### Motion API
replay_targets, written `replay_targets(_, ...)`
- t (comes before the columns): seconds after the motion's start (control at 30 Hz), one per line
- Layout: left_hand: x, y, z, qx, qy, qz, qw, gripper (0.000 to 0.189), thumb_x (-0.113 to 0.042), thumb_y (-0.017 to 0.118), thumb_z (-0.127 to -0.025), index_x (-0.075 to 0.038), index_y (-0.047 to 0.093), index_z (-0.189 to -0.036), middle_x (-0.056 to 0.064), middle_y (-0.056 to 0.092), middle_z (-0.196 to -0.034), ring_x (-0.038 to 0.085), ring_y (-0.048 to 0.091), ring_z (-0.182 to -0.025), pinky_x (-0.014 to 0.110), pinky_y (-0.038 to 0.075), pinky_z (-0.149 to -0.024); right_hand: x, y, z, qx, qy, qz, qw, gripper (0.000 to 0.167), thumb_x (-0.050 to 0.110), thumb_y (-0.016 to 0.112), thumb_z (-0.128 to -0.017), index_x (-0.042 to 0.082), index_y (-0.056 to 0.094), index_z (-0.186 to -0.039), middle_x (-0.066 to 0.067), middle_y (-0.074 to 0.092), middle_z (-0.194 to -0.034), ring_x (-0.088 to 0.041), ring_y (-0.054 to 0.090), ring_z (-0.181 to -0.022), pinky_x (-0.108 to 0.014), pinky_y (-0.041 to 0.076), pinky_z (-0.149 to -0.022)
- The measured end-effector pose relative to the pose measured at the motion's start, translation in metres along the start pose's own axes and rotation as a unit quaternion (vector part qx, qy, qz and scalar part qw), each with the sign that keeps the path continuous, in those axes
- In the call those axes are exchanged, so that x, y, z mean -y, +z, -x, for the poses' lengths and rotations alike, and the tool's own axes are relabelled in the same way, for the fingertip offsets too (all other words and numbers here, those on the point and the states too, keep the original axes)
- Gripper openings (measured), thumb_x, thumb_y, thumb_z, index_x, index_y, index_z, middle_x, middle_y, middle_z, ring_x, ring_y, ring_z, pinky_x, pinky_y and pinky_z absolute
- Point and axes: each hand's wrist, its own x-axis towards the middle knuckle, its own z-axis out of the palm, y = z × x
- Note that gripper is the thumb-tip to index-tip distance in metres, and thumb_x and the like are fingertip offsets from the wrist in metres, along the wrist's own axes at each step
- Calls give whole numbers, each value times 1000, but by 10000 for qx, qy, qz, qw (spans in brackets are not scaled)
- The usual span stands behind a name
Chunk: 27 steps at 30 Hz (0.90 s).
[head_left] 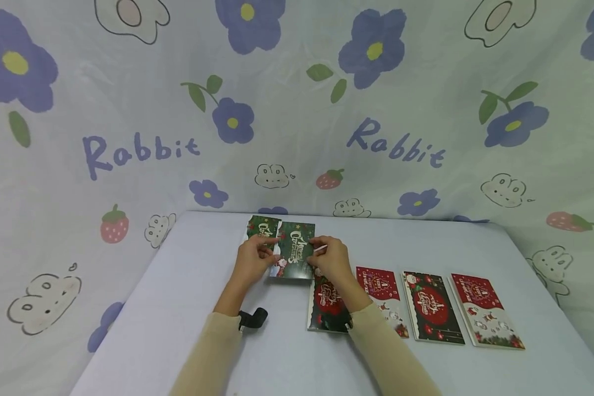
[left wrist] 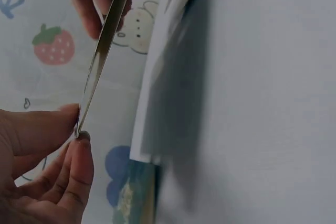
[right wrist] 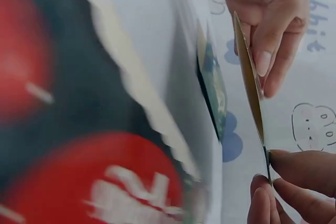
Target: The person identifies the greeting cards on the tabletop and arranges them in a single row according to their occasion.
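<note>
While your left hand [head_left: 253,258] and right hand [head_left: 333,257] pinch opposite edges of the green Christmas card [head_left: 298,247] above the table [head_left: 287,352], a matching card [head_left: 264,226] lies beyond it at left, apparently placed, the held one presumably awaiting placement, and four more cards [head_left: 422,305] lie at right.

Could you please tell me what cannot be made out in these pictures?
Head view: the lower part of the rear green card, hidden by the left hand and the held green card.
Head view: the upper right of the black-and-red card, behind the right hand.
Left wrist view: the held green card's printed front, turned edge-on.
Right wrist view: the closest dark card's full design, blurred and cut off by the frame.
</note>
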Motion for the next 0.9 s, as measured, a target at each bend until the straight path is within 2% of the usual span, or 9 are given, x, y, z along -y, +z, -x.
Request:
replay_targets(0.13,-9,-2,-19,70,-17,-203,9998,38,3,83,-87,0,75,-124,21,66,-108,23,66,-80,30,54,-67,8,-3,-18,-59,-28,321,9995,43,-5,85,-82,2,75,-124,-13,70,-108,-22,71,-86,-36,59,-72)
replay_targets(0.27,-10,0,-37,203,-100,-330,9992,37,3,83,-87,1,75,-123,20,67,-107,21,67,-78,32,53,-65,10,-5,-35,14,60,596,9982,44,-2,86,-82,1,74,-124,-14,71,-112,-25,71,-93,-39,60,-78)
replay_targets(0.4,-7,5,-50,398,-286,-424,9979,38,4,83,-87,2,74,-124,15,71,-88,18,66,-69,31,51,-62,8,-4,-47,69,203,882,9959,44,1,88,-81,1,75,-123,-14,72,-114,-27,72,-98,-40,59,-84)
replay_targets(0.47,-5,7,-53,499,-440,-447,9968,39,3,82,-88,2,74,-126,12,71,-79,18,66,-67,31,51,-62,6,-3,-52,93,273,940,9952,44,0,88,-81,0,75,-123,-15,72,-115,-29,72,-99,-41,59,-86)
replay_targets(0.57,-4,9,-55,575,-607,-464,9954,40,3,81,-89,2,72,-128,11,71,-77,19,67,-66,32,51,-61,4,1,-56,154,403,957,9945,45,0,87,-82,0,74,-125,-17,71,-119,-31,71,-104,-43,58,-91)
replay_targets(0.77,1,10,-56,497,-596,-629,9950,38,3,82,-88,3,74,-125,11,69,-74,19,65,-64,31,50,-58,-4,10,-63,241,488,1239,9908,48,4,88,-83,0,72,-128,-18,70,-122,-35,64,-116,-45,53,-101)
replay_targets(0.9,8,13,-57,459,-586,-701,9948,37,2,84,-86,3,74,-122,10,70,-75,19,65,-66,31,51,-59,-6,14,-64,246,462,1406,9887,49,4,89,-81,0,73,-127,-17,70,-118,-34,64,-113,-45,54,-98)
